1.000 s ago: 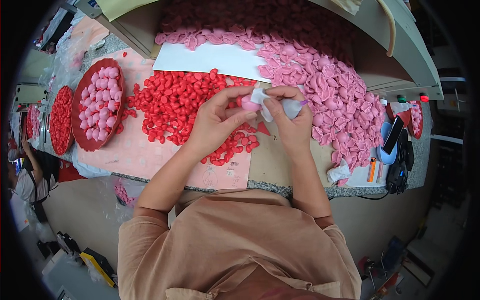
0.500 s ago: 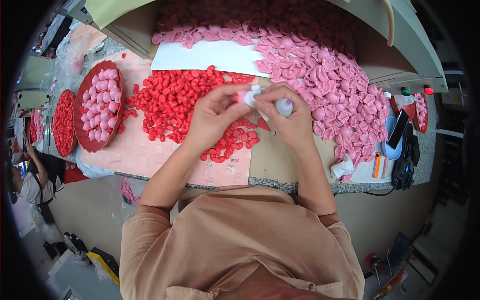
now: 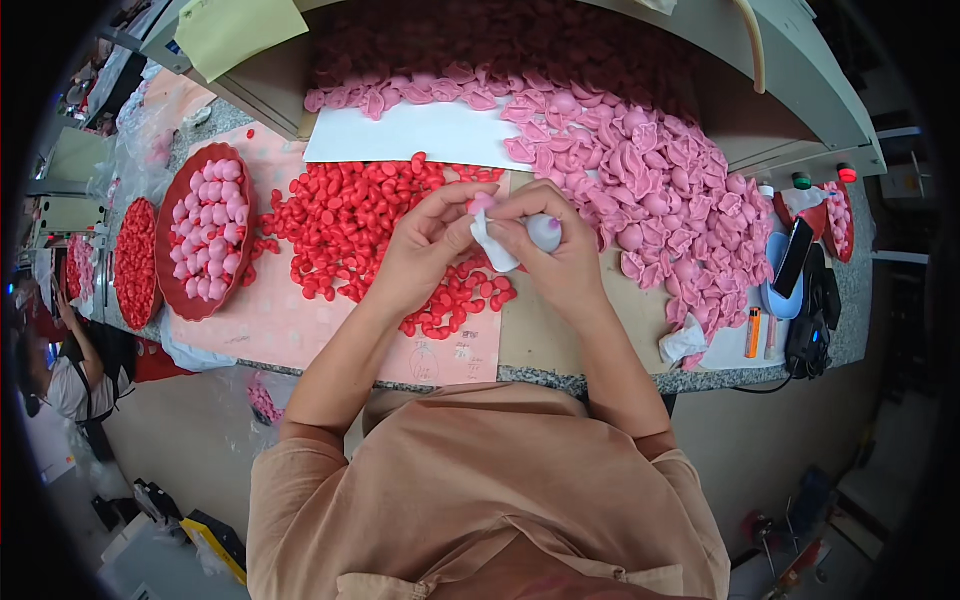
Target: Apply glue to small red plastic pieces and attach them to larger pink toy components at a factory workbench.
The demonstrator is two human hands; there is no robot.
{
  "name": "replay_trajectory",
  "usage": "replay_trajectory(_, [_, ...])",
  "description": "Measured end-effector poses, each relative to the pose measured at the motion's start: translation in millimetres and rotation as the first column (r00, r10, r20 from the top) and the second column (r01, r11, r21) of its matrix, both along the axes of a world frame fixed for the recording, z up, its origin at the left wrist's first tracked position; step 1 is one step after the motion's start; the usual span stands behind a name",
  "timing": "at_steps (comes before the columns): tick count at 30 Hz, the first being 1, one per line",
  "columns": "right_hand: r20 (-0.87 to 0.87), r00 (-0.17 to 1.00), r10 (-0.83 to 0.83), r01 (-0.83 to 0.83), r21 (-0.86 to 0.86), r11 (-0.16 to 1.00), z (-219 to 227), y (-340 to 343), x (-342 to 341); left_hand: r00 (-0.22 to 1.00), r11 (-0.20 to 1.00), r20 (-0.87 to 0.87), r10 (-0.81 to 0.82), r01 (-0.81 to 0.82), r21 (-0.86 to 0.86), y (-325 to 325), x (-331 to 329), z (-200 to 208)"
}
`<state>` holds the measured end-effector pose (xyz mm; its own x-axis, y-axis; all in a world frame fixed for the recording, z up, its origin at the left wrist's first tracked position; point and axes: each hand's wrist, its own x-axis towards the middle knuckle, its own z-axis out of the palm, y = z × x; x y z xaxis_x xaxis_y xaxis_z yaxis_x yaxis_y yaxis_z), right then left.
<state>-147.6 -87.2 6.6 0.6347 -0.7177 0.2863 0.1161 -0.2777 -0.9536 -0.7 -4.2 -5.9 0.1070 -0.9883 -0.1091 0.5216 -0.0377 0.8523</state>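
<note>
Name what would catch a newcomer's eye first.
Probably the heap of red pieces left of centre, and the pink pieces spread from the grey cabinet toward the right. At centre, the left hand holds a small pink piece; the right hand, a white cloth and pale bottle.

Over a granite-edged bench point(image 3: 545, 378), the left hand point(image 3: 425, 245) pinches a small pink piece point(image 3: 482, 203) as the right hand point(image 3: 560, 265) holds a white cloth point(image 3: 493, 245) against it and grips a pale bottle point(image 3: 544, 232). Glossy red pieces point(image 3: 345, 225) spread beside a scalloped red tray point(image 3: 202, 311) at left; ruffled pink pieces point(image 3: 650, 190) heap up at right, near a dark phone point(image 3: 795, 258).
</note>
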Motion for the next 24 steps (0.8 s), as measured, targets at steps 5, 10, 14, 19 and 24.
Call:
replay_trajectory(5, [-0.023, 0.988, -0.149, 0.151, 0.113, 0.982, 6.3, -4.3, 6.9, 0.980, 0.990, 0.147, -0.136, 0.139, -0.008, 4.5, -12.2, -12.7])
replay_trajectory(10, [0.005, 0.986, -0.168, 0.167, -0.130, 0.977, -2.3, 7.4, 2.1, 0.961, 0.997, -0.267, 0.071, -0.073, 0.000, -4.7, -12.9, -1.6])
replay_trajectory(14, [-0.134, 0.985, -0.108, 0.097, -0.082, 0.992, -2.0, -2.2, -6.5, 0.950, 0.997, -0.300, 0.082, -0.076, 0.033, -6.0, -12.1, -1.9])
replay_trajectory(19, [-0.015, 0.986, -0.163, 0.163, 0.018, 0.986, 10.1, -11.3, -11.2, 0.934, 0.999, -0.358, -0.016, 0.006, -0.031, -5.6, -4.8, -11.0])
replay_trajectory(24, [-0.066, 0.986, -0.152, 0.133, -0.226, 0.965, 4.1, 1.1, 6.3, 0.969, 0.998, -0.240, 0.060, -0.053, 0.039, -2.8, -11.5, -2.1])
